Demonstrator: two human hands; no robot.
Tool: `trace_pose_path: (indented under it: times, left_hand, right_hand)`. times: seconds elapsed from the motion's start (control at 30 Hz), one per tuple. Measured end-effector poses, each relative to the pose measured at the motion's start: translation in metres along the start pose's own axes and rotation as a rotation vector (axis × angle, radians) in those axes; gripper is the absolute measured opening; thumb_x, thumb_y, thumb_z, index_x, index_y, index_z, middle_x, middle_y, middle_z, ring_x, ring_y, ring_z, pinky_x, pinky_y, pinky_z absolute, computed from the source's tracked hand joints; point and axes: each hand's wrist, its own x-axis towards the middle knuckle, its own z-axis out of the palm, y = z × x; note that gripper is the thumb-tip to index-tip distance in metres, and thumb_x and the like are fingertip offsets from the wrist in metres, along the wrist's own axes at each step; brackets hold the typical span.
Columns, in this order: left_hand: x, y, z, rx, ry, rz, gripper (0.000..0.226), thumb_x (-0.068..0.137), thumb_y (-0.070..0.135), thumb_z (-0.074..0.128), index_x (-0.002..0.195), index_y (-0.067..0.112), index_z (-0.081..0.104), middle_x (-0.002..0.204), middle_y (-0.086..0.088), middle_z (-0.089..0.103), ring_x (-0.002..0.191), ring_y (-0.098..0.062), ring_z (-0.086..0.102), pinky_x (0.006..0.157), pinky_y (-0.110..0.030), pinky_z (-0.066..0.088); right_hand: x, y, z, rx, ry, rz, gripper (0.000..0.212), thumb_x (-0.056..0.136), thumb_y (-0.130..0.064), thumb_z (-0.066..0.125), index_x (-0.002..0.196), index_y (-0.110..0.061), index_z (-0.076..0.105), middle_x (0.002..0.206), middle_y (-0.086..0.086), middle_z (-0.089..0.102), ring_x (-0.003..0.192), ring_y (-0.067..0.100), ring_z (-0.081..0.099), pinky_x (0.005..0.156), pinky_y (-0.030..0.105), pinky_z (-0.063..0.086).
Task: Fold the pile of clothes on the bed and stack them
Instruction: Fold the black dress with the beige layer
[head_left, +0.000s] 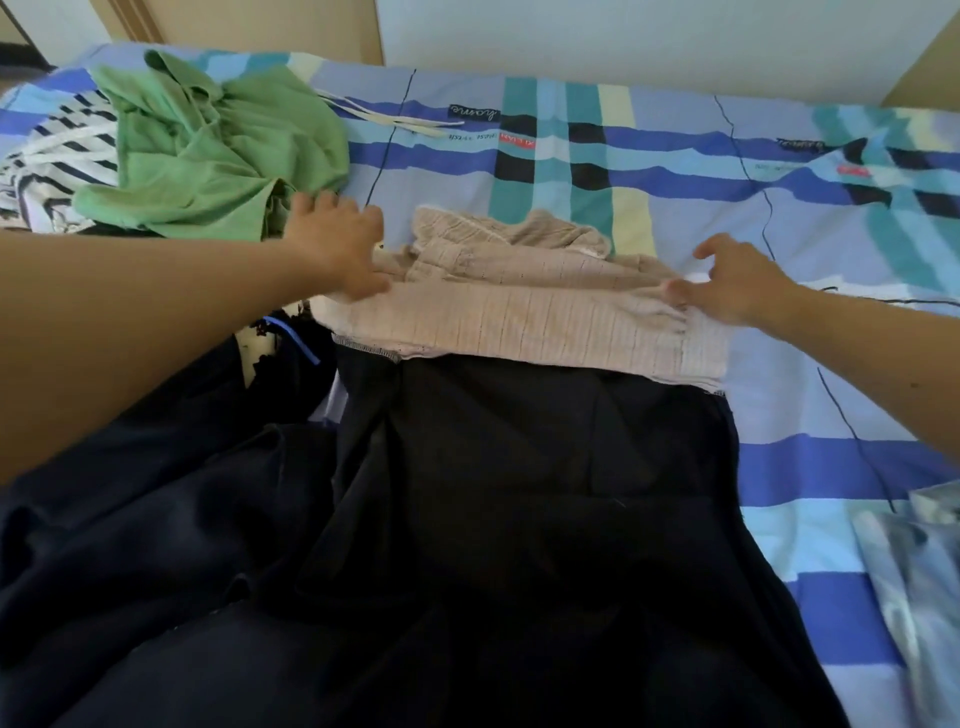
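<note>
A beige ribbed garment (524, 312) lies partly folded across the middle of the bed, its near edge over a large black garment (545, 493) that spreads toward me. My left hand (340, 244) rests on the beige garment's left end, fingers spread and thumb pressing the fabric. My right hand (737, 283) pinches the right end of its folded edge between thumb and fingers. A crumpled green garment (218, 150) lies at the far left, over a black-and-white striped one (57, 150).
The bed has a blue, teal and white plaid sheet (675, 156). A white drawstring (395, 122) trails from the green garment. More dark clothing (130, 493) bunches at the near left. A pale patterned cloth (919, 571) sits at the right edge. A wall stands behind the bed.
</note>
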Motion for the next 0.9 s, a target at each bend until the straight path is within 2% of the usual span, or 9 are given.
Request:
trace_pose_path:
  times: [0.17,0.33,0.4,0.47,0.53,0.6,0.73,0.83,0.9]
  left_hand:
    - [0.018,0.052,0.021,-0.158,-0.148,-0.014,0.107,0.078,0.073,0.062,0.155,0.010,0.019,0.155,-0.022,0.030,0.143,-0.043,0.028,0.117,-0.057,0.024]
    - [0.033,0.071,0.031,-0.322,-0.295,-0.102,0.149,0.062,0.050,0.090,0.154,0.015,-0.022,0.160,-0.023,0.017,0.142,-0.046,0.030,0.116,-0.055,0.030]
    - [0.038,0.075,0.033,-0.336,-0.311,-0.129,0.142,0.061,0.042,0.093,0.156,0.007,-0.006,0.154,-0.024,0.033,0.137,-0.044,0.040,0.114,-0.052,0.035]
    - [0.047,0.079,0.035,-0.357,-0.342,-0.126,0.105,0.058,0.035,0.095,0.141,0.002,0.038,0.140,-0.020,0.052,0.126,-0.041,0.052,0.109,-0.051,0.042]
    - [0.052,0.084,0.036,-0.350,-0.359,-0.086,0.090,0.057,0.031,0.095,0.131,0.005,0.051,0.132,-0.016,0.059,0.121,-0.038,0.055,0.106,-0.049,0.045]
    - [0.058,0.088,0.037,-0.257,-0.322,-0.041,0.084,0.059,0.034,0.094,0.128,0.009,0.053,0.123,-0.010,0.061,0.118,-0.036,0.057,0.099,-0.044,0.045]
    - [0.058,0.097,0.036,-0.028,-0.207,0.021,0.058,0.064,0.048,0.088,0.099,0.023,0.049,0.090,0.002,0.057,0.109,-0.031,0.060,0.104,-0.049,0.031]
    - [0.045,0.092,0.038,-0.030,-0.184,0.098,0.044,0.077,0.039,0.080,0.107,0.019,0.054,0.099,-0.006,0.063,0.093,-0.032,0.061,0.087,-0.042,0.047]
    - [0.029,0.089,0.033,-0.013,-0.165,0.167,0.035,0.085,0.029,0.073,0.114,0.019,0.056,0.093,-0.004,0.059,0.084,-0.029,0.058,0.074,-0.039,0.049]
  right_hand:
    - [0.009,-0.020,0.036,-0.138,-0.137,-0.133,0.113,0.071,-0.043,0.086,0.156,-0.014,0.017,0.157,0.017,0.025,0.143,0.038,0.030,0.113,0.051,0.034]
    - [0.021,-0.028,0.061,-0.385,-0.154,-0.228,0.131,0.064,-0.046,0.089,0.158,-0.019,0.001,0.163,0.013,0.016,0.150,0.034,0.015,0.118,0.058,0.018]
    - [0.029,-0.032,0.066,-0.413,-0.161,-0.243,0.136,0.062,-0.044,0.090,0.157,-0.017,-0.004,0.162,0.015,0.016,0.149,0.035,0.016,0.117,0.059,0.019]
    - [0.038,-0.035,0.066,-0.417,-0.188,-0.229,0.141,0.061,-0.041,0.091,0.157,-0.016,-0.009,0.161,0.017,0.019,0.147,0.038,0.022,0.116,0.058,0.023]
    - [0.043,-0.041,0.064,-0.373,-0.217,-0.192,0.143,0.060,-0.037,0.093,0.156,-0.017,-0.011,0.153,0.021,0.029,0.138,0.043,0.033,0.112,0.055,0.033]
    - [0.047,-0.046,0.062,-0.319,-0.291,-0.171,0.135,0.062,-0.030,0.093,0.156,-0.013,-0.002,0.141,0.017,0.043,0.127,0.041,0.045,0.107,0.048,0.041]
    - [0.039,-0.051,0.062,-0.321,-0.377,-0.214,0.078,0.070,-0.024,0.087,0.134,-0.006,0.046,0.124,0.010,0.058,0.109,0.033,0.058,0.096,0.040,0.049]
    - [0.019,-0.043,0.063,-0.280,-0.321,-0.257,0.040,0.078,-0.019,0.079,0.106,-0.005,0.054,0.103,0.012,0.064,0.078,0.023,0.058,0.063,0.029,0.045]
    - [0.004,-0.037,0.054,-0.283,-0.293,-0.306,0.029,0.082,-0.018,0.074,0.100,-0.004,0.056,0.099,0.013,0.064,0.084,0.029,0.060,0.068,0.031,0.044]
